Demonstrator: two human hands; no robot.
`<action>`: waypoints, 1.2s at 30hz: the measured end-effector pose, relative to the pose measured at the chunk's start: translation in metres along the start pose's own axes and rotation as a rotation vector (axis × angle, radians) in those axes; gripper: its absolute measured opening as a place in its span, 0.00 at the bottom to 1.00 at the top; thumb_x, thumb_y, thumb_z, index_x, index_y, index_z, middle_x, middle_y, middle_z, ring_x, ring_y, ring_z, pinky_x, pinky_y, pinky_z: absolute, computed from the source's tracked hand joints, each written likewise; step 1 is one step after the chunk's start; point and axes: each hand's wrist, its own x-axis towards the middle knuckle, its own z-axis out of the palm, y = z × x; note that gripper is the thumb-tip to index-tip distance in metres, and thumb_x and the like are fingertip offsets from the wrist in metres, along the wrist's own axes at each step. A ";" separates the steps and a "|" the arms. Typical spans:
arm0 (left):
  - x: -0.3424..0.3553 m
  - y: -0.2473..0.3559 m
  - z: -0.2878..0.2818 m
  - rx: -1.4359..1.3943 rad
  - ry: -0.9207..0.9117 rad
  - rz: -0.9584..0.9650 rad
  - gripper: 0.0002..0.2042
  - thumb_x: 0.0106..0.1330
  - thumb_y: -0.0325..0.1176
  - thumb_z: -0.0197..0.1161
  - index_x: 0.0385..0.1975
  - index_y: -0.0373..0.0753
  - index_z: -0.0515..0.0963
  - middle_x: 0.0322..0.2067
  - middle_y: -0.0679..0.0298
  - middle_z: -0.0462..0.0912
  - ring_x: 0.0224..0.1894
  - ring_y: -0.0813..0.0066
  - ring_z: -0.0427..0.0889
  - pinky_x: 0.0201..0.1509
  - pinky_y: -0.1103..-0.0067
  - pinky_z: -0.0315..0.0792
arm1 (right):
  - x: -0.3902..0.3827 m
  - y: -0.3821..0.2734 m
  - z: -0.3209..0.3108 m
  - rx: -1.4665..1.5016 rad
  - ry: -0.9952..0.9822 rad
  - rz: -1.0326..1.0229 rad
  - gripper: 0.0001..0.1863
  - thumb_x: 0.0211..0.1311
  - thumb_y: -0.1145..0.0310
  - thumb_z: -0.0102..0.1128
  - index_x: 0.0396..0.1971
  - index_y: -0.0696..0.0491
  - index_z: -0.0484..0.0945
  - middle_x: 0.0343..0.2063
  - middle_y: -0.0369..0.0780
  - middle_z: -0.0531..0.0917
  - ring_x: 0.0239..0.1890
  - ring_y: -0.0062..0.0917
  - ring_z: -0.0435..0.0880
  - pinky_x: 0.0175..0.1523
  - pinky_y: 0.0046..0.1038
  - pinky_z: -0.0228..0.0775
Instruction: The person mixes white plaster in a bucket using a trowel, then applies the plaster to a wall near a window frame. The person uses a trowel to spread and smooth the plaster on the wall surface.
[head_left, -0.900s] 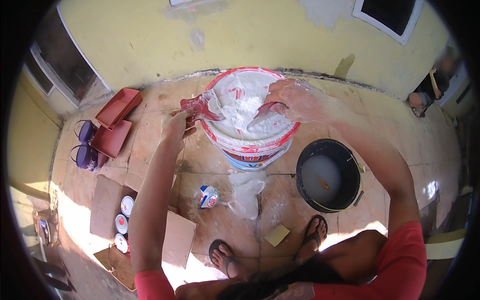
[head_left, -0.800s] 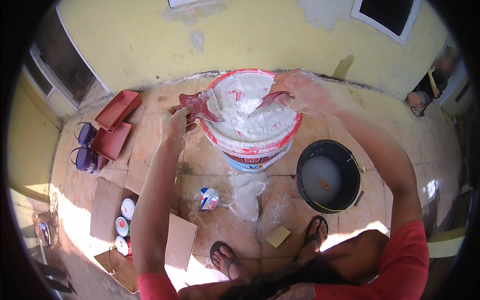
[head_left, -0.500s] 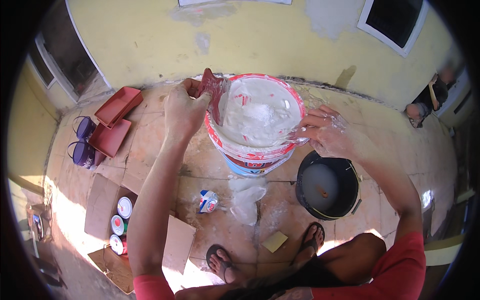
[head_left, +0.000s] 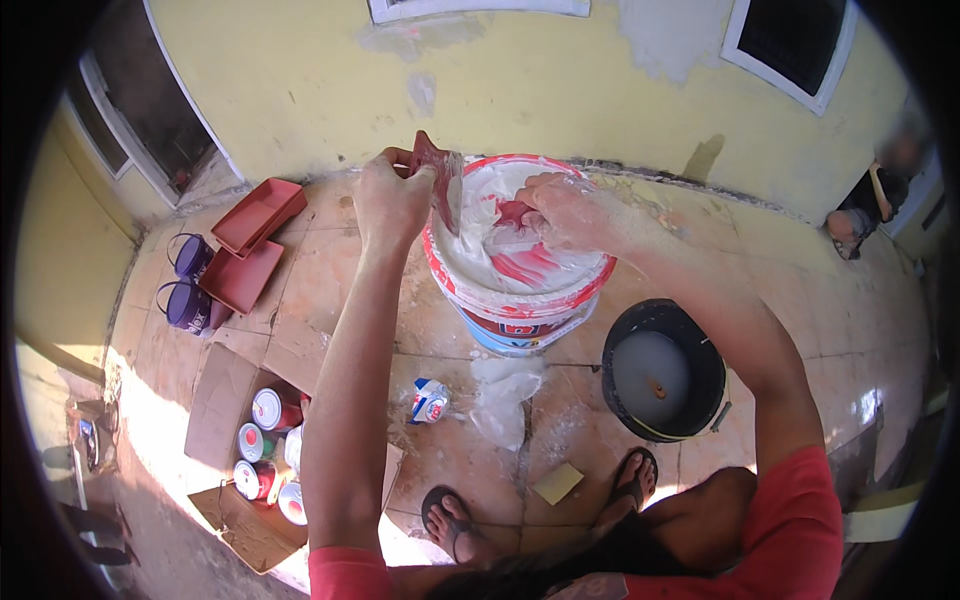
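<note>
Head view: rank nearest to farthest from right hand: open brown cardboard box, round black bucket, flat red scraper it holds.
1. Flat red scraper, in the right hand.
2. Round black bucket, floor, right side.
3. Open brown cardboard box, floor, left.

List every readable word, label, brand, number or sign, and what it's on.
I won't copy print or name brands; lettering by location:
Front purple pail: pale lettering on its side.
Red-rimmed bucket: lettering on its front label, only partly readable.
Blue-and-white packet: bold lettering, packet crumpled.
Cans in the cardboard box: lid print too small to read.
</note>
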 end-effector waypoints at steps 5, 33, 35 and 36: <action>-0.002 0.005 -0.002 -0.052 0.010 -0.008 0.16 0.58 0.36 0.66 0.40 0.32 0.86 0.34 0.52 0.91 0.38 0.60 0.90 0.49 0.68 0.81 | 0.023 0.016 -0.042 0.002 -0.106 0.202 0.22 0.60 0.67 0.63 0.52 0.64 0.81 0.47 0.55 0.85 0.53 0.53 0.82 0.61 0.47 0.73; -0.016 -0.030 0.022 -0.182 -0.074 0.019 0.14 0.61 0.36 0.67 0.41 0.33 0.85 0.33 0.53 0.90 0.38 0.62 0.89 0.47 0.68 0.79 | -0.016 0.018 0.026 -0.154 0.024 0.169 0.12 0.56 0.72 0.63 0.36 0.64 0.84 0.34 0.54 0.83 0.43 0.51 0.84 0.51 0.47 0.76; -0.015 -0.036 0.018 -0.159 -0.056 0.007 0.14 0.61 0.36 0.67 0.41 0.33 0.85 0.33 0.53 0.90 0.38 0.61 0.89 0.47 0.68 0.79 | -0.012 -0.011 0.023 -0.155 -0.018 0.020 0.11 0.57 0.72 0.63 0.35 0.64 0.84 0.35 0.56 0.83 0.43 0.52 0.84 0.51 0.47 0.76; -0.015 -0.040 0.016 -0.159 -0.054 -0.006 0.14 0.61 0.36 0.67 0.41 0.33 0.85 0.33 0.53 0.90 0.38 0.61 0.89 0.47 0.68 0.79 | -0.009 -0.015 0.017 -0.125 -0.002 0.057 0.11 0.57 0.72 0.63 0.35 0.65 0.83 0.35 0.57 0.83 0.44 0.52 0.85 0.51 0.47 0.75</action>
